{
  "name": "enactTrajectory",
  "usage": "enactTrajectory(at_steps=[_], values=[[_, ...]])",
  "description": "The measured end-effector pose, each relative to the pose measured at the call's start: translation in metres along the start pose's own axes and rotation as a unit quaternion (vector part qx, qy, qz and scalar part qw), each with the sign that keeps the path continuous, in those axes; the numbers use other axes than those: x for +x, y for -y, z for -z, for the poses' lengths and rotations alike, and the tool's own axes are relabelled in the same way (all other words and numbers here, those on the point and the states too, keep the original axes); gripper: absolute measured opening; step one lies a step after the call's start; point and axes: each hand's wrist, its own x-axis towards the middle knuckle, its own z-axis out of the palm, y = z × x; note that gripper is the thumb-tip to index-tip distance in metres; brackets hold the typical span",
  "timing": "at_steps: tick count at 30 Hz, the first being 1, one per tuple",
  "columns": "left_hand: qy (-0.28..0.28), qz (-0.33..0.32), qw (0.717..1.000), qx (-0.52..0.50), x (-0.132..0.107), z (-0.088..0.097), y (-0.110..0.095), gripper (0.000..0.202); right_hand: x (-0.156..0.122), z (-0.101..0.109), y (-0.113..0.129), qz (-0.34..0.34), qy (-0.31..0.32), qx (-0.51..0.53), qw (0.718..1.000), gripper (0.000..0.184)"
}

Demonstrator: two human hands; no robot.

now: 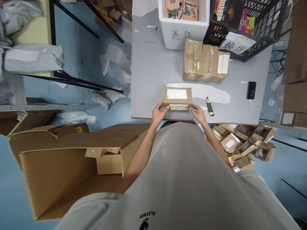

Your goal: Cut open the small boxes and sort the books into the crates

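A small brown cardboard box [177, 99] with a white label on top sits at the front of the grey table [148, 70]. My left hand [159, 112] grips its left end, and my right hand [198, 113] holds the right end near the lower corner. Right of the box lies a yellow and black utility knife [210, 106], apart from my right hand. Behind the box, several taped cardboard boxes [205, 62] stand side by side in a row.
At the back stand a white foam bin [184, 36] with colourful packets inside and a black plastic crate [261, 35]. A phone [251, 90] on a cable lies at the right. Left of me is a large open carton [57, 179]; opened small boxes [244, 143] pile up at right.
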Motion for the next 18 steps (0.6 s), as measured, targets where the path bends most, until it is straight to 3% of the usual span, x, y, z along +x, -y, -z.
enactTrajectory(at_steps=[5, 12, 15, 18], values=[[-0.051, -0.052, 0.997, 0.036, 0.010, 0.005, -0.015, 0.039, 0.011, 0.003, 0.022, 0.042, -0.021, -0.007, 0.999, 0.065], [-0.060, -0.004, 0.996, 0.063, 0.001, 0.005, -0.019, 0.039, 0.004, -0.014, 0.019, 0.054, 0.053, -0.083, 0.994, 0.074], [-0.070, -0.025, 0.996, 0.056, -0.012, -0.005, -0.027, 0.037, 0.000, -0.013, 0.013, 0.067, 0.037, -0.116, 0.990, 0.076], [-0.027, -0.078, 0.996, 0.044, -0.025, -0.020, -0.040, 0.033, -0.001, 0.001, 0.009, 0.043, -0.020, -0.142, 0.989, 0.081]])
